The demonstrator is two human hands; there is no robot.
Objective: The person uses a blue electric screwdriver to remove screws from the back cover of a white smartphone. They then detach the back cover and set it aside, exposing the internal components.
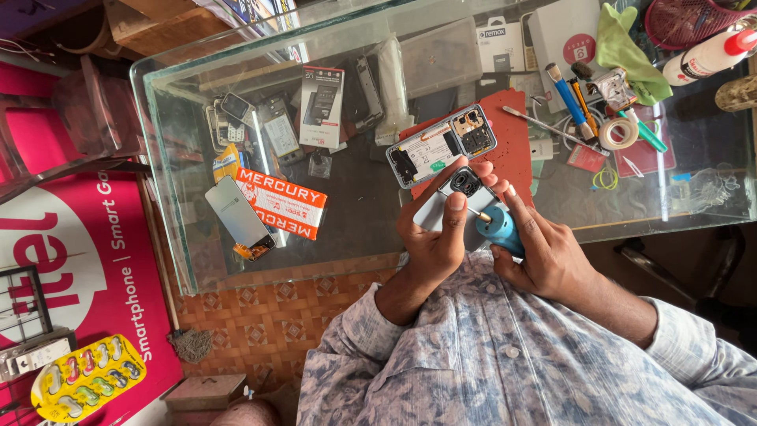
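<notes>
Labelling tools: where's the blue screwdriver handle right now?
Head view, centre-right: blue screwdriver handle in the right hand, tip against the phone back cover held by the left hand.

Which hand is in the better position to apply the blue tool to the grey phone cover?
Right hand: it holds the blue tool, tip at the grey cover. Left hand is busy gripping the cover.

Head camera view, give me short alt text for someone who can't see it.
Over a glass table, a person's left hand holds a phone back cover while the right hand points a blue tool at it. An opened phone lies beyond on a red mat among scattered tools.
</notes>
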